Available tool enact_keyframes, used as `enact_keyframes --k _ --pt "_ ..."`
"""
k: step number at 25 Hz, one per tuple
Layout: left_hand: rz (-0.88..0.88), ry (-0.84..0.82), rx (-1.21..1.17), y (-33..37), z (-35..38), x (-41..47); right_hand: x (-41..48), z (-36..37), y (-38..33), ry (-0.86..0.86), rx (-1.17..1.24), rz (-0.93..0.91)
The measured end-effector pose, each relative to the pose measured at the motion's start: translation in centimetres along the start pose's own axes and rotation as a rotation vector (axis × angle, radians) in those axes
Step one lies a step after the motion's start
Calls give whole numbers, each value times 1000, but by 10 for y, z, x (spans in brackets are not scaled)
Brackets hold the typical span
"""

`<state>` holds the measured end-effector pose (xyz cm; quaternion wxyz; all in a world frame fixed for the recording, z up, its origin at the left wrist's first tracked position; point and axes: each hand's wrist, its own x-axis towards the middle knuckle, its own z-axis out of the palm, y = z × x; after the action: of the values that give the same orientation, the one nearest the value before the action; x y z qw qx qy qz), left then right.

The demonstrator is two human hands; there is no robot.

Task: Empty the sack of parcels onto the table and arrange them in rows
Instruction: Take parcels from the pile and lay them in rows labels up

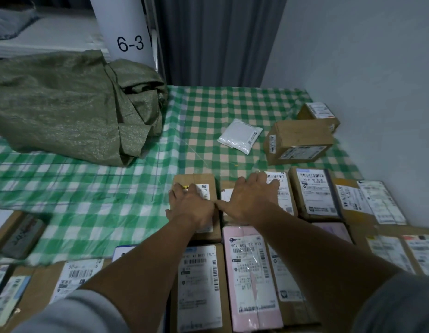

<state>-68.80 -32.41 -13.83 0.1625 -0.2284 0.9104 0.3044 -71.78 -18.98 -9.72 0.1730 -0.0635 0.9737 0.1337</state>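
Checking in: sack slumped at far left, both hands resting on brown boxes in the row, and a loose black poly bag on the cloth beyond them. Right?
Not quite: the head view shows the loose poly bag is white, not black. The rest holds: the sack is slumped at far left, and the left hand and right hand rest on brown boxes in the row.

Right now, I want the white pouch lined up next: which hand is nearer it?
Right. The right hand rests on a box just below the white pouch; the left hand rests further left, on the neighbouring box.
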Motion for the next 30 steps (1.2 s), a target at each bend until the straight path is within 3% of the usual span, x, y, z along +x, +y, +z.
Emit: enact_keyframes --k 8,15,19,24,30 --pt "-125 6 -126 -9 -3 1 -14 16 19 51 17 -194" --pt "-104 2 -137 -11 -7 2 -4 26 16 20 39 -190" --pt "-151 48 -162 -3 -17 8 11 13 24 69 167 -146" --pt "-21 193 -170 28 -19 13 36 -7 62 185 337 -20" --pt "96 175 -248 95 -5 23 80 -28 135 302 297 23"
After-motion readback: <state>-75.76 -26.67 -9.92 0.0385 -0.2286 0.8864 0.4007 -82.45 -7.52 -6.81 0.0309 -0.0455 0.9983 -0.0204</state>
